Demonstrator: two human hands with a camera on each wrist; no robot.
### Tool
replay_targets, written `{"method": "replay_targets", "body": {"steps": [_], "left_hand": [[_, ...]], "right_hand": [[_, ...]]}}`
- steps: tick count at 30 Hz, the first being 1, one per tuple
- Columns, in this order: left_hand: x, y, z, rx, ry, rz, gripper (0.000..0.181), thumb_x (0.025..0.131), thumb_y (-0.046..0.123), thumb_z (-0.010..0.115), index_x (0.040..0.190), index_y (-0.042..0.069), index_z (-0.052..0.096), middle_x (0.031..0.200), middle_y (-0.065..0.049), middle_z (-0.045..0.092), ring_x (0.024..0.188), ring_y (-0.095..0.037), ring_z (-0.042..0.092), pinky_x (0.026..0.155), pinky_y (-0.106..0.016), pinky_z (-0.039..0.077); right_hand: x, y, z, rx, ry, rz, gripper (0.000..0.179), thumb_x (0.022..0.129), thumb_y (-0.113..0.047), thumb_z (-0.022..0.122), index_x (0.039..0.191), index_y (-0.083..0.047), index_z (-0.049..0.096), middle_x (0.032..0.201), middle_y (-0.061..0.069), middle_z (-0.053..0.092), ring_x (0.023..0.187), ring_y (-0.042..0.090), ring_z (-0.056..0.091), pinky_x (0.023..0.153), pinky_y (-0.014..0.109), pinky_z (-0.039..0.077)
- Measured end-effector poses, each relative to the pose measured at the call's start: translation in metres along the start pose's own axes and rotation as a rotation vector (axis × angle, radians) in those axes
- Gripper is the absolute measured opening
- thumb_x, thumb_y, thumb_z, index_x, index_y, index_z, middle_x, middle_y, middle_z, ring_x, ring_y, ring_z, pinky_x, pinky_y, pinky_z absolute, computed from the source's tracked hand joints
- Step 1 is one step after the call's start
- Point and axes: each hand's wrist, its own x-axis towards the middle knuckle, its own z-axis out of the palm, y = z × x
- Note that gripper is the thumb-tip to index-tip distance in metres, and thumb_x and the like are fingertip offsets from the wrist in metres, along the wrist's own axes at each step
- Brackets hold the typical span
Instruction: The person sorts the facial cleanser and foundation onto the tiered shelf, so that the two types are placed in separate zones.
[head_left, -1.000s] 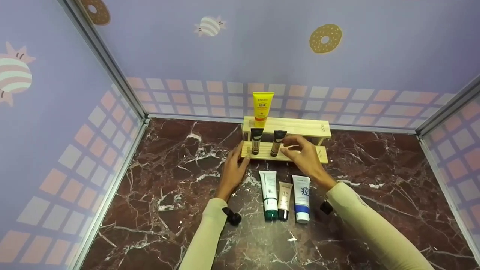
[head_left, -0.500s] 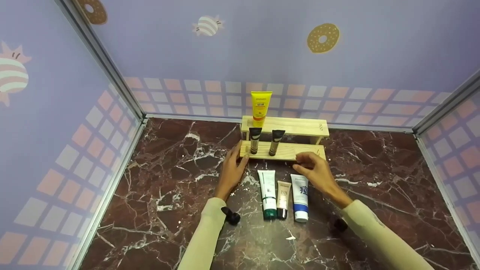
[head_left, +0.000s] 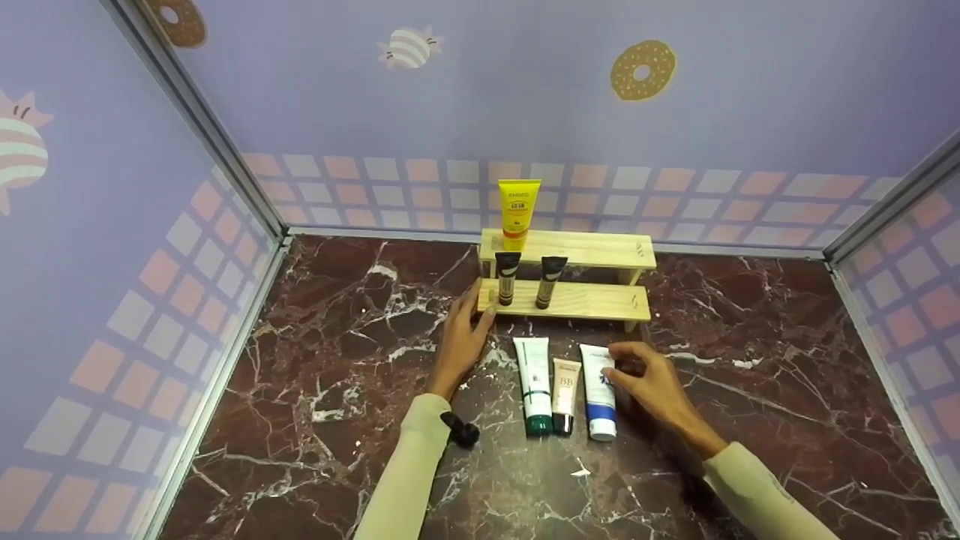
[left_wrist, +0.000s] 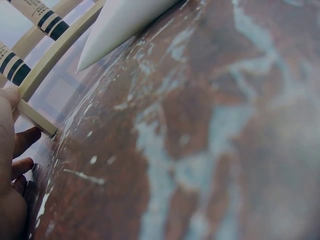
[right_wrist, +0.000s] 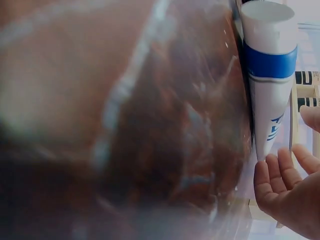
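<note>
In the head view my left hand (head_left: 460,341) holds the left end of a two-step wooden rack (head_left: 585,298), thumb at the front edge and fingers along the side. My right hand (head_left: 651,382) is at the upper end of a white tube with a blue band (head_left: 598,390), its fingers loosely bent around that end without closing on it. Two small dark-capped tubes stand on the lower step, the left one (head_left: 507,279) and the right one (head_left: 550,283). A yellow tube (head_left: 517,214) stands on the upper step.
Left of the blue-banded tube lie a beige BB tube (head_left: 566,394) and a white tube with a green cap (head_left: 535,382) on the dark red marbled table (head_left: 360,375). Patterned panels (head_left: 450,112) enclose the back and sides.
My right hand has left the right dark-capped tube, which stands on the lower step, and moved toward me to the blue-banded tube. My left hand has stayed at the rack.
</note>
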Motion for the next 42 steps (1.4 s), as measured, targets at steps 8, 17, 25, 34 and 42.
{"method": "replay_targets", "body": {"steps": [8, 17, 25, 34, 42], "left_hand": [[0.0, 0.002, -0.002, -0.006, -0.005, -0.011, 0.068, 0.115, 0.045, 0.06, 0.174, 0.022, 0.037, 0.171, -0.019, 0.044, 0.154, -0.043, 0.046, 0.122, -0.066, 0.039], [-0.001, 0.002, -0.003, -0.011, -0.005, -0.011, 0.068, 0.115, 0.044, 0.06, 0.175, 0.021, 0.036, 0.172, -0.018, 0.042, 0.155, -0.045, 0.045, 0.122, -0.068, 0.039], [0.0, 0.003, -0.001, -0.008, -0.005, -0.009, 0.068, 0.115, 0.044, 0.06, 0.174, 0.02, 0.037, 0.171, -0.018, 0.043, 0.155, -0.044, 0.045, 0.123, -0.066, 0.038], [-0.001, 0.004, -0.002, -0.015, -0.005, -0.002, 0.069, 0.115, 0.043, 0.06, 0.175, 0.019, 0.036, 0.171, -0.02, 0.042, 0.154, -0.045, 0.045, 0.122, -0.067, 0.039], [-0.001, 0.002, -0.001, -0.016, -0.007, -0.019, 0.068, 0.115, 0.045, 0.059, 0.175, 0.021, 0.037, 0.171, -0.019, 0.043, 0.154, -0.044, 0.046, 0.122, -0.066, 0.039]], "right_hand": [[-0.015, -0.004, 0.004, -0.04, -0.038, 0.037, 0.053, 0.092, -0.008, 0.09, 0.138, 0.008, 0.068, 0.127, 0.024, 0.066, 0.113, 0.04, 0.071, 0.102, 0.048, 0.06], [-0.015, -0.018, 0.015, -0.166, -0.094, 0.085, 0.08, 0.087, -0.01, 0.094, 0.149, 0.016, 0.052, 0.128, 0.031, 0.064, 0.109, 0.043, 0.07, 0.097, 0.057, 0.06], [-0.009, -0.019, 0.013, -0.281, -0.15, 0.087, 0.088, 0.082, -0.023, 0.095, 0.144, 0.021, 0.05, 0.099, 0.024, 0.073, 0.087, 0.034, 0.069, 0.084, 0.054, 0.059], [-0.007, -0.035, -0.002, -0.228, -0.158, 0.168, 0.067, 0.082, -0.008, 0.093, 0.133, 0.019, 0.06, 0.109, 0.027, 0.075, 0.098, 0.037, 0.073, 0.096, 0.058, 0.06], [0.007, -0.048, -0.03, -0.148, -0.105, 0.205, 0.068, 0.089, -0.002, 0.087, 0.145, 0.015, 0.051, 0.128, 0.032, 0.067, 0.111, 0.042, 0.069, 0.099, 0.058, 0.06]]}}
